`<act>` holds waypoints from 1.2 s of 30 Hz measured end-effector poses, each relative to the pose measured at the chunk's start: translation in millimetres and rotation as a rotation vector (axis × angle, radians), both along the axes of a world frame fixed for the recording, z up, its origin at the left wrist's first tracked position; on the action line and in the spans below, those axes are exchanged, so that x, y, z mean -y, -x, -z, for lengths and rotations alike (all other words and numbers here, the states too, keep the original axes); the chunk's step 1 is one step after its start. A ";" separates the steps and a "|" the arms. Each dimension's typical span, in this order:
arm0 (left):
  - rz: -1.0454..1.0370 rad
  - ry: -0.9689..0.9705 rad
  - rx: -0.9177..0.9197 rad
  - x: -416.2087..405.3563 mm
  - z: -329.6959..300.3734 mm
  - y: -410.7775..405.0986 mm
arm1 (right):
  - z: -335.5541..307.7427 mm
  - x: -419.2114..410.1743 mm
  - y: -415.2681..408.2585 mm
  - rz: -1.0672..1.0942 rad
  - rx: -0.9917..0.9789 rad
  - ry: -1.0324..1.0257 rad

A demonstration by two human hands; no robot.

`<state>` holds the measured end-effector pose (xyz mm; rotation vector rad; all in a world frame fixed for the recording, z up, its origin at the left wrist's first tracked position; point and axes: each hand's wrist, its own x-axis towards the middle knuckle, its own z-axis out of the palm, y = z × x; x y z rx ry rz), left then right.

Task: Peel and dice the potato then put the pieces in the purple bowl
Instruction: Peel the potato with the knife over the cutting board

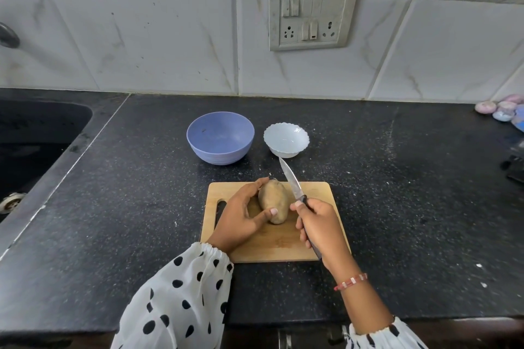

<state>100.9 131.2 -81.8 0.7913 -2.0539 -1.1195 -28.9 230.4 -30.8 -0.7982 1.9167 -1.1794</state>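
A brown, unpeeled potato (274, 200) lies on a wooden cutting board (320, 193) in the middle of the counter. My left hand (241, 217) grips the potato from its left side, thumb on the near end and fingers round the far end. My right hand (319, 231) holds a knife (292, 178) by its dark handle, the blade pointing up and away just right of the potato, not touching it. The purple bowl (220, 137) stands empty behind the board.
A small white scalloped bowl (286, 139) sits right of the purple one. A black sink (34, 136) lies at the left of the dark granite counter (411, 193). Small pastel objects (502, 110) and a dark item (516, 170) lie at the right edge.
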 end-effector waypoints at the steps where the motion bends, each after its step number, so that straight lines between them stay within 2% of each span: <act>1: -0.002 -0.003 0.003 0.1 -0.3 0.1 | -0.1 -0.2 0.1 0.004 -0.021 -0.002; 10: -0.014 0.001 0.010 -1.2 -1.3 -1.1 | -8.7 -5.3 -2.7 0.028 -0.023 -0.021; 14: -0.015 0.004 0.000 -2.1 -1.3 -0.8 | -4.3 -7.2 -3.5 -0.031 -0.185 -0.002; 18: -0.011 0.019 -0.011 -2.9 -1.1 -0.8 | -6.6 -9.2 -4.7 -0.083 -0.232 0.014; 28: 0.011 0.042 0.053 0.0 -4.0 -2.9 | -12.1 -6.9 -15.0 -0.205 -0.679 -0.117; 36: -0.013 0.005 0.069 1.1 -4.9 -2.3 | -14.0 -0.1 -21.0 -0.233 -0.768 -0.218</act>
